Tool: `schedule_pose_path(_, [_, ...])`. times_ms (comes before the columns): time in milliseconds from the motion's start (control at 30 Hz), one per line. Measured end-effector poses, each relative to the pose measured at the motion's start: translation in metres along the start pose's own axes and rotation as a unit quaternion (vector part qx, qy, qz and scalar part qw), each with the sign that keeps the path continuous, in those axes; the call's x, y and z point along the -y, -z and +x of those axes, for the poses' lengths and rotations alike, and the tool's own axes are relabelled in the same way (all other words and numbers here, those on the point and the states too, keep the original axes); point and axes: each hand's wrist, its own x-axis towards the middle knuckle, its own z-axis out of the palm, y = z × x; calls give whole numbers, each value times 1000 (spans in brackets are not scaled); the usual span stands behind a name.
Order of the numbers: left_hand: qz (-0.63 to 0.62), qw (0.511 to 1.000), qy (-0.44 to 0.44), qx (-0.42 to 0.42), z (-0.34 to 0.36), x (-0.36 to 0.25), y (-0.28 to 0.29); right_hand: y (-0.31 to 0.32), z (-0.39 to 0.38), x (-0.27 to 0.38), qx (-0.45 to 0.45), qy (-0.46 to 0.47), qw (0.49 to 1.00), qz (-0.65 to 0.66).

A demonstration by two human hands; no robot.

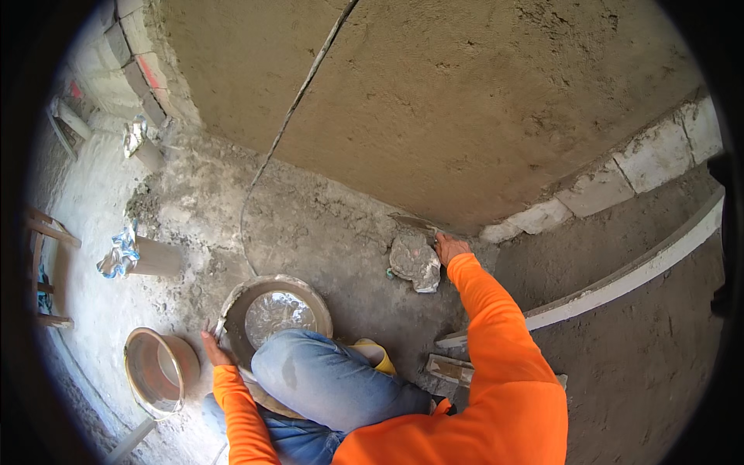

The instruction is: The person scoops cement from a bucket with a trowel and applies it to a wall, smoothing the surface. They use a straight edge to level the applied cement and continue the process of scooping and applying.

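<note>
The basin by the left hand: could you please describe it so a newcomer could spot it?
Come down from the big plastered wall to the bent knee in jeans. Beside that knee sits the round basin, with the left hand at its left edge. Unlike the narrower reddish bucket farther left, it shows a shiny, wet-looking inside.

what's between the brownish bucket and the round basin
In the head view, the person's left hand is between the bucket and the basin, at the basin's rim.

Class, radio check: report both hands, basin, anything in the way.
Left hand at basin rim. Right hand holding trowel low by wall. Basin wet inside. Possible obstruction: grey lump beside right hand.
</note>
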Motion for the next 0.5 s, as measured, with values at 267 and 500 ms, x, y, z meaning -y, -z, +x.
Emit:
schedule_pose_path(267, [-49, 999, 1, -14, 2, 2, -11, 1, 44, 14, -47, 30, 998, 7])
schedule_pose_path(500, [-30, 999, -7, -19, 8, -2, -7, 80, 26, 54, -68, 164, 983, 40])
